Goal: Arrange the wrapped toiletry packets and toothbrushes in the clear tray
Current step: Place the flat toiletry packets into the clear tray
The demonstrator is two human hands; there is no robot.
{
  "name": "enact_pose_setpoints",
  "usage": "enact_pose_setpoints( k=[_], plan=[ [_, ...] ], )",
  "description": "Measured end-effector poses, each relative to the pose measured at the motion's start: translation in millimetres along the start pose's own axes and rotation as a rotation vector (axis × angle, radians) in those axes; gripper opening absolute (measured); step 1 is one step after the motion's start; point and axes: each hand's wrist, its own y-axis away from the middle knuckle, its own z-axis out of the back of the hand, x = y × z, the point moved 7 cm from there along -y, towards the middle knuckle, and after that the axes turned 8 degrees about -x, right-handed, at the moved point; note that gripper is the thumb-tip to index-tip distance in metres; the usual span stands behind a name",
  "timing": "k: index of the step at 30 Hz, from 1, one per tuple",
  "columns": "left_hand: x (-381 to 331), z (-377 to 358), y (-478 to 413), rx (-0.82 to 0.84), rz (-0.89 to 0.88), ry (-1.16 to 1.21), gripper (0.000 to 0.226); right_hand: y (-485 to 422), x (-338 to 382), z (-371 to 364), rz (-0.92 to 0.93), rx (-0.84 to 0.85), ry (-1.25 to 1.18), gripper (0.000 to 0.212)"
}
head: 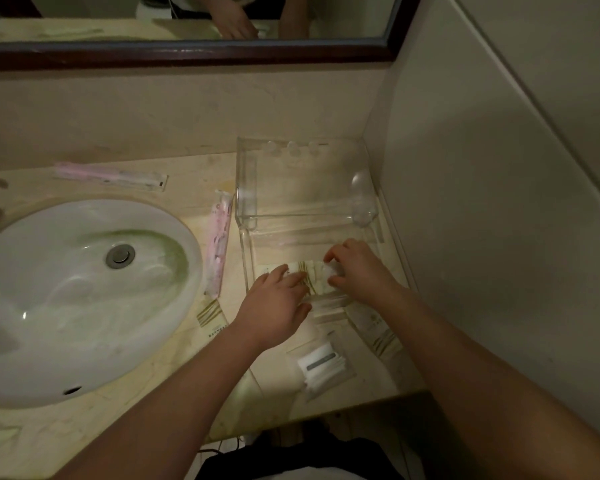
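A clear acrylic tray (pixel 245 237) stands on the counter by the right wall. Inside its front section lies a white packet with green lines (pixel 314 277). My left hand (pixel 274 306) rests its fingers on the packet's left end, and my right hand (pixel 359 268) pinches its right end. Two pink wrapped toothbrushes lie outside the tray: one (pixel 219 245) along its left side, another (pixel 110 176) near the back wall. More packets lie in front of the tray: a white one (pixel 323 365), one (pixel 381 336) at the right, and one (pixel 210 315) partly under my left wrist.
A white oval sink (pixel 66 306) with a metal drain fills the left of the marble counter (pixel 118 427). A dark-framed mirror (pixel 187 51) runs along the back wall. The side wall (pixel 482 237) closes in right beside the tray. The counter's front edge is near my body.
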Motion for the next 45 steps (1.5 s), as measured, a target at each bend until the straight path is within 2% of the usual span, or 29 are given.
enact_pose_setpoints(
  k=[2,4,6,7,9,11,14,15,18,21,24,28,32,35,38,40,42,45],
  plan=[
    [1.7,0.6,-0.9,-0.006,0.002,0.014,0.045,3.2,-0.6,5.9,-0.015,-0.017,-0.077,0.039],
    [-1.3,7.0,-1.1,-0.071,-0.009,0.063,0.039,10.8,-7.2,28.0,-0.084,-0.163,-0.196,0.030],
    [-7.7,17.4,2.0,-0.206,0.002,0.146,0.029,30.1,-25.1,52.7,-0.215,-0.341,-0.277,0.017],
    [-10.1,22.6,6.3,-0.277,0.033,0.187,0.021,43.4,-36.9,58.4,-0.302,-0.378,-0.304,0.012],
    [-10.4,29.9,20.0,-0.385,0.135,0.252,0.012,72.7,-59.2,51.0,-0.473,-0.320,-0.317,0.012],
    [-1.5,32.8,40.1,-0.469,0.245,0.308,0.009,98.5,-68.7,31.2,-0.559,-0.200,-0.258,0.033],
    [22.8,35.3,76.2,-0.575,0.387,0.384,0.009,119.9,-64.5,4.1,-0.557,-0.087,-0.144,0.068],
    [33.0,37.6,88.6,-0.615,0.445,0.405,0.009,122.4,-62.1,-1.0,-0.550,-0.084,-0.126,0.069],
    [72.9,40.4,123.0,-0.689,0.693,0.452,0.014,127.1,-54.2,-4.8,-0.567,-0.131,-0.215,0.048],
    [105.5,33.2,137.0,-0.562,0.812,0.417,0.028,129.1,-34.2,-7.5,-0.462,-0.027,-0.217,0.038],
    [112.2,24.7,135.5,-0.372,0.764,0.340,0.045,129.9,-3.0,-3.7,-0.367,0.045,-0.274,0.030],
    [105.8,20.8,129.7,-0.268,0.712,0.216,0.065,121.7,29.9,6.4,-0.303,-0.025,-0.298,0.018],
    [110.5,19.3,128.4,-0.242,0.741,0.158,0.069,109.9,52.0,3.6,-0.286,-0.014,-0.389,0.014],
    [108.5,18.7,127.0,-0.247,0.740,0.150,0.063,104.4,62.1,0.5,-0.302,-0.023,-0.483,0.014],
    [91.5,27.1,125.6,-0.363,0.677,0.113,0.052,104.1,60.6,-1.6,-0.376,-0.020,-0.610,0.014],
    [71.5,40.1,120.5,-0.528,0.584,0.207,0.044,103.5,59.2,1.3,-0.380,-0.016,-0.627,0.017],
    [50.6,54.2,106.4,-0.599,0.508,0.485,0.038,101.1,60.7,7.1,-0.349,0.001,-0.637,0.018],
    [26.8,60.1,69.8,-0.401,0.477,0.813,0.035,91.4,64.3,18.2,-0.293,0.012,-0.668,0.018]
  ],
)
